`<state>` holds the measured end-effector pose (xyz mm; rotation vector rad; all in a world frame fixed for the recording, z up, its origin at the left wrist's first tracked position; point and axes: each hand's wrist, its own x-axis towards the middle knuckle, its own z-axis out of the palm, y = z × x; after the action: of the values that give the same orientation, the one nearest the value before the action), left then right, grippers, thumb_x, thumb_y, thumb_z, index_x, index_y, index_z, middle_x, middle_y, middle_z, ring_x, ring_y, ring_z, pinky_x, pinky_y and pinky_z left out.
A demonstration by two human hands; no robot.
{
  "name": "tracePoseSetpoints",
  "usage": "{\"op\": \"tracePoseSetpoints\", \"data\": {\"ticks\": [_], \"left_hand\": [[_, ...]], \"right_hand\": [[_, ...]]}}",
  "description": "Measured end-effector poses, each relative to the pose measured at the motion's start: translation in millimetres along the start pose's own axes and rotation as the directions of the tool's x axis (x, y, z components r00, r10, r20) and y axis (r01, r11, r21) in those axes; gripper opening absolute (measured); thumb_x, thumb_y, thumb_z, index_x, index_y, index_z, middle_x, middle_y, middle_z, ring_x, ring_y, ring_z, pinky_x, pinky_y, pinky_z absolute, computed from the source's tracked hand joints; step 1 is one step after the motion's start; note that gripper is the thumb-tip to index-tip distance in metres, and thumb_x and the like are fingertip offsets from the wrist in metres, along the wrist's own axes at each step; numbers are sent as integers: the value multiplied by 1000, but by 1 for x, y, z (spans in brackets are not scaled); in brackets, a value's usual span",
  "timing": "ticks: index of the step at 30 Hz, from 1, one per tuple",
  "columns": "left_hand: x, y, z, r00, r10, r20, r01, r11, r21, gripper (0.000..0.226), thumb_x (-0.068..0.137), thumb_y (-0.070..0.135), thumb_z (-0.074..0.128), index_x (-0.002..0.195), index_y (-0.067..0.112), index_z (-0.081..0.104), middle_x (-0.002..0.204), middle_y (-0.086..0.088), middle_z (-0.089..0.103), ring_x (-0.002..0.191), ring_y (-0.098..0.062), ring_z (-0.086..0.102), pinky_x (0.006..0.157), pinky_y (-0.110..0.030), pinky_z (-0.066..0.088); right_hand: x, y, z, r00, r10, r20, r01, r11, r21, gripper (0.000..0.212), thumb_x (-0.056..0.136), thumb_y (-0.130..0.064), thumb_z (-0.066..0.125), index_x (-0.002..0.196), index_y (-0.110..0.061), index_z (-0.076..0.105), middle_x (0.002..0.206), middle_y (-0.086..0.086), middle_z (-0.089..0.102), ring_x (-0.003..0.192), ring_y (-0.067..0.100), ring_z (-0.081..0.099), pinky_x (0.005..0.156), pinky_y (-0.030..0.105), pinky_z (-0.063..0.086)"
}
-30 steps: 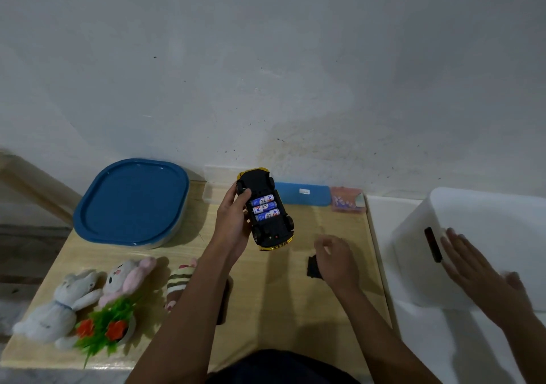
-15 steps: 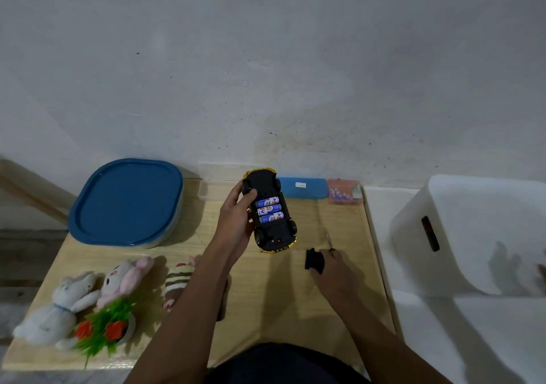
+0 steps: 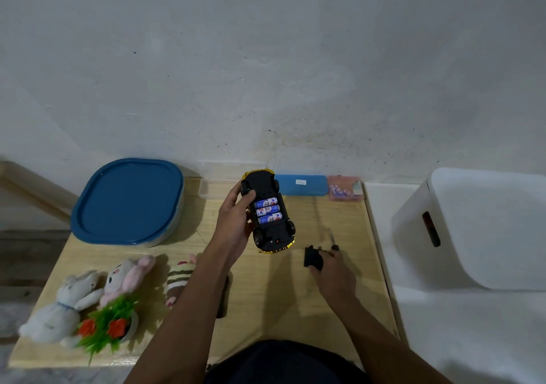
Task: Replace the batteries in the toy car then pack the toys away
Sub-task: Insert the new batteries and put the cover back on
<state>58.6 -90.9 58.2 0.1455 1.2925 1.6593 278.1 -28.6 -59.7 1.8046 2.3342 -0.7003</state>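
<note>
Three plush toys [image 3: 124, 277] line the near edge of the table [image 3: 266, 301]. The right hand [image 3: 332, 275] pinches one black battery cover [image 3: 312, 258] lying on the wood. Just beyond, the left hand [image 3: 233, 230] grips the single upturned toy car [image 3: 274, 234], three batteries [image 3: 267, 210] showing beside its thumb.

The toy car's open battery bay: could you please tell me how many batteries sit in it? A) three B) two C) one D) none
A: three blue-labelled batteries lie side by side in the upturned toy car that the left hand holds.
</note>
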Motion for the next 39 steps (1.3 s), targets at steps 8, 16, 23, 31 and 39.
{"op": "tracePoseSetpoints", "data": {"ticks": [8,16,23,31,39], "left_hand": [[0,0,1,1000,-4,-14,4,1000,-5,39,96,14,56,134,25,57,124,-13,66,101,-29,65,84,-45,56],[-1,0,3,1000,-15,-16,15,1000,-3,40,97,14,56,134,26,56,119,-10,67,97,-28,65,81,-43,56],[-3,2,0,999,-16,-33,16,1000,-11,39,96,13,56,133,27,57,120,-12,67,97,-27,66,78,-41,57],[-3,3,-3,999,-11,-34,11,1000,-4,39,97,13,56,133,26,57,121,-11,67,98,-27,65,76,-40,56],[-2,1,-6,999,-13,-40,13,1000,12,40,97,13,56,135,26,56,119,-13,67,100,-29,64,87,-46,54]], "right_hand": [[6,4,3,1000,22,14,-24,980,196,55,84,-31,71,133,-22,48,127,5,52,107,24,61,83,40,55],[22,12,7,995,28,90,-54,955,291,49,77,-34,76,122,-24,59,114,2,63,98,21,64,79,38,55],[24,12,4,994,26,105,-65,921,385,15,92,-27,61,104,-20,65,86,-3,65,76,14,61,64,29,47],[26,7,0,983,54,173,-125,893,433,34,90,-18,57,56,-21,53,58,-3,51,56,13,49,52,26,33],[32,-3,0,984,138,112,-173,881,440,53,93,-33,60,48,-13,40,51,5,43,52,19,46,51,28,33]]}}
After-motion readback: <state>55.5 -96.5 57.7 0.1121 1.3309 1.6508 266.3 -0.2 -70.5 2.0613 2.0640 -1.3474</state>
